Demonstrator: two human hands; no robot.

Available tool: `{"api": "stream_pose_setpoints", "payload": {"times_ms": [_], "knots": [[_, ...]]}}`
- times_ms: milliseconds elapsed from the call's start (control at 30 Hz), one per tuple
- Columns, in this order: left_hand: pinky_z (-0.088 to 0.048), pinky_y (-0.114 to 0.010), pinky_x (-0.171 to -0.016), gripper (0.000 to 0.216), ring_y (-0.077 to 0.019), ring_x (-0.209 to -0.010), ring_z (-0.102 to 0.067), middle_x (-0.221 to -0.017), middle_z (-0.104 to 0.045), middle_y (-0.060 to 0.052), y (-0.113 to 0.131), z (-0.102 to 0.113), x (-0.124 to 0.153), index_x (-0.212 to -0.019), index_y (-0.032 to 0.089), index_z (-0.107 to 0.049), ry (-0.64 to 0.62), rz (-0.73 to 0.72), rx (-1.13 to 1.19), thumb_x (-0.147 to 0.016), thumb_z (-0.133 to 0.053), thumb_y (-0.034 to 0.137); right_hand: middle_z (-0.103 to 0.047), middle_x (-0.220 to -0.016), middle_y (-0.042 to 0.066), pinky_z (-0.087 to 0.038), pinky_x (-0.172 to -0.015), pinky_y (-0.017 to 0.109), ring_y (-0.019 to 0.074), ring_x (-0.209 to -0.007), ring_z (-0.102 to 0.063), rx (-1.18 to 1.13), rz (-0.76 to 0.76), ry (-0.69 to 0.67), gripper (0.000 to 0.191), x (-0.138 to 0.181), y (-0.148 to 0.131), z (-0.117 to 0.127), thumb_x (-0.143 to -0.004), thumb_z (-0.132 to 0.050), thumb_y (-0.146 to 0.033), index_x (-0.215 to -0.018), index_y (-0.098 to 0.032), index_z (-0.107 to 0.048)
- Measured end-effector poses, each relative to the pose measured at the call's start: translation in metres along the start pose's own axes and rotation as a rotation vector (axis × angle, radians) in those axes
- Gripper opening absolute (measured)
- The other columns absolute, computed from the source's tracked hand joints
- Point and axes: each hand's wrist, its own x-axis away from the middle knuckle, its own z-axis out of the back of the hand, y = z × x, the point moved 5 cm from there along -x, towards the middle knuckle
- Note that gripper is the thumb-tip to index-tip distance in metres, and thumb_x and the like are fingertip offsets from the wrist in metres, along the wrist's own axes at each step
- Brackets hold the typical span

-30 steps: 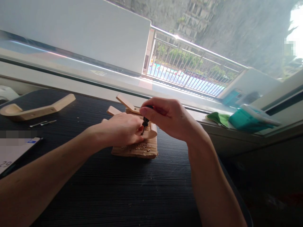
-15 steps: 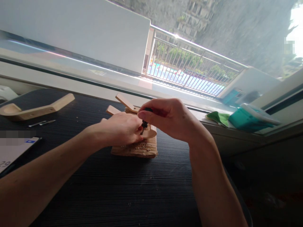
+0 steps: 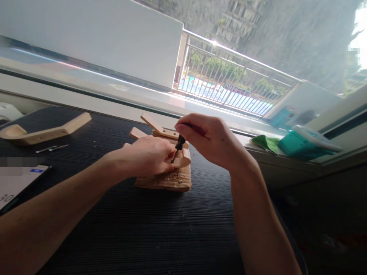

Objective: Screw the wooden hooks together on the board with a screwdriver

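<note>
My right hand [image 3: 210,139] is closed around the dark handle of a screwdriver [image 3: 179,144], which leans with its tip down at a curved wooden hook [image 3: 185,162]. My left hand [image 3: 149,154] presses that hook onto a wooden block [image 3: 163,184], its fingers closed around the hook near the tip. Most of the hook's length is hidden under the left hand. Small holes and wood crumbs mark the block's near part. Behind the hand, another wooden hook with drilled holes [image 3: 156,126] lies across the block's far side.
On the dark table [image 3: 137,229], a loose wooden hook [image 3: 54,131] lies at the left beside two thin metal bits [image 3: 51,148]. A phone or tablet [image 3: 21,183] rests at the left edge. A teal container [image 3: 304,143] and a green cloth [image 3: 265,143] sit on the windowsill.
My right hand has risen slightly and shifted right, tilting the screwdriver's handle that way and showing more of it. The tip and my left hand have stayed in place.
</note>
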Motion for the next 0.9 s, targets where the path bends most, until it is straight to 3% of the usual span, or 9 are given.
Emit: {"api": "stream_pose_setpoints", "payload": {"times_ms": [267,533,733,900], "knots": [[-0.033,-0.031,-0.053,0.032,-0.0168,-0.052,-0.053,-0.061,-0.061,-0.004,-0.0011,-0.0012,-0.0006,-0.061,0.02,-0.058,-0.019,0.023,-0.03,-0.081,-0.048,0.043,-0.042,-0.056,-0.005,-0.024,-0.052,0.025,0.0067,-0.054,-0.033,0.035,-0.015,0.026,0.028,-0.0005,0.0,-0.0013,-0.09,-0.054,-0.038,-0.08,-0.014,-0.065],[-0.035,-0.03,-0.058,0.024,-0.0195,-0.064,-0.059,-0.068,-0.065,-0.003,-0.0023,-0.0013,0.0007,-0.077,0.025,-0.066,0.024,-0.009,0.037,-0.08,-0.05,0.042,-0.05,-0.064,-0.003,-0.028,-0.055,0.025,0.0074,-0.058,-0.038,0.095,0.014,0.029,0.025,0.0002,-0.0006,0.001,-0.094,-0.046,-0.029,-0.087,-0.015,-0.065],[-0.032,-0.031,-0.053,0.034,-0.0195,-0.057,-0.056,-0.06,-0.061,-0.005,-0.0031,-0.003,-0.0009,-0.062,0.021,-0.061,-0.015,0.016,-0.045,-0.081,-0.048,0.046,-0.048,-0.062,-0.004,-0.03,-0.055,0.023,0.007,-0.056,-0.039,-0.024,0.016,-0.042,0.025,0.0017,-0.0059,-0.0023,-0.093,-0.044,-0.028,-0.092,-0.015,-0.066],[-0.033,-0.03,-0.053,0.034,-0.0192,-0.058,-0.057,-0.059,-0.061,-0.004,-0.0048,-0.0034,-0.0012,-0.062,0.021,-0.06,-0.005,0.024,-0.05,-0.081,-0.048,0.047,-0.049,-0.061,-0.003,-0.029,-0.053,0.023,0.0069,-0.056,-0.039,-0.051,0.003,-0.029,0.025,0.0014,-0.003,-0.0016,-0.091,-0.05,-0.033,-0.088,-0.015,-0.066]]}}
